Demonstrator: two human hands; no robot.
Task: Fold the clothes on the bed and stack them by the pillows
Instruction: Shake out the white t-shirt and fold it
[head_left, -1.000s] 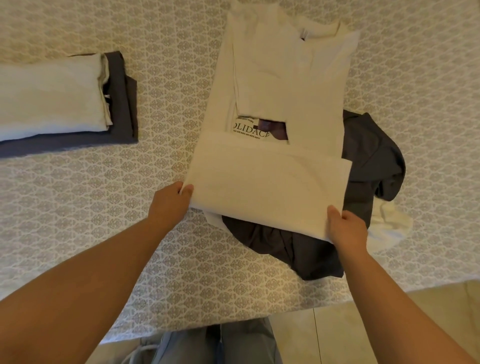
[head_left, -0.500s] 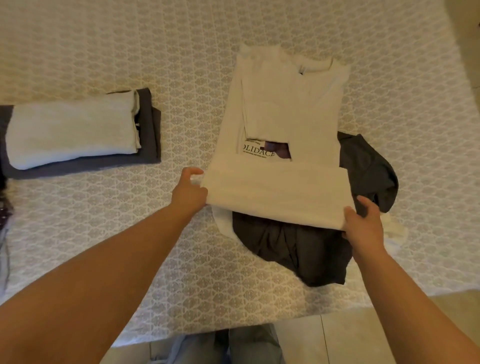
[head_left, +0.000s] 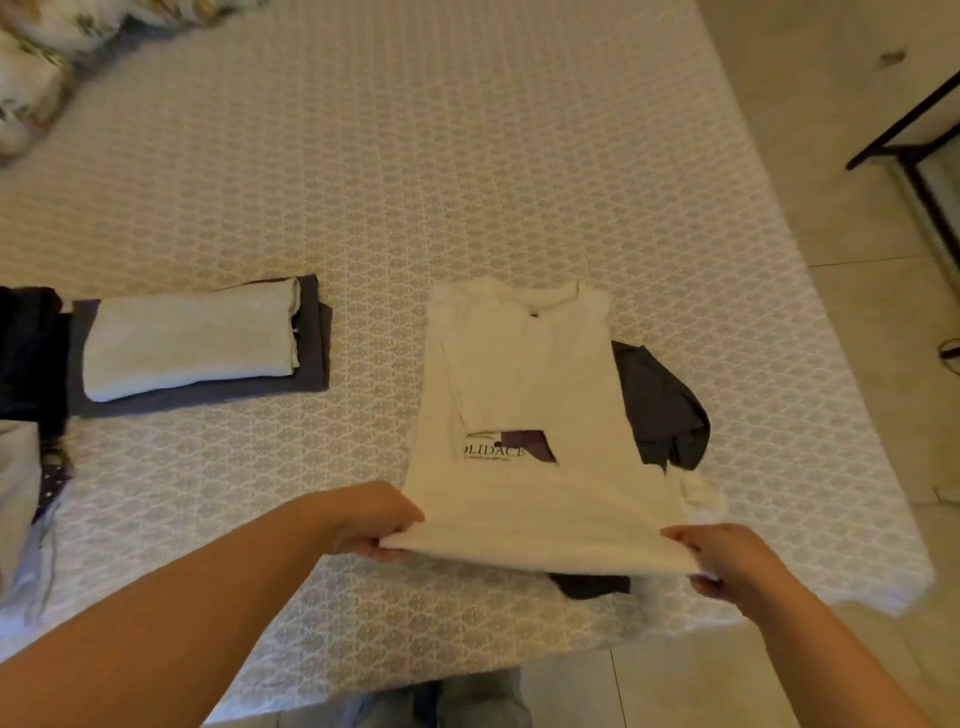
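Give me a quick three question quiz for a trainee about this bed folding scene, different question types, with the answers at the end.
1. True or false: both hands grip the near edge of the cream shirt.
2. Which garment lies under the cream shirt? A) dark grey garment B) red towel C) blue jeans
3. Fill in: the folded stack sits to the person's ____ of the shirt.

Key:
1. True: left hand and right hand each hold a corner.
2. A
3. left
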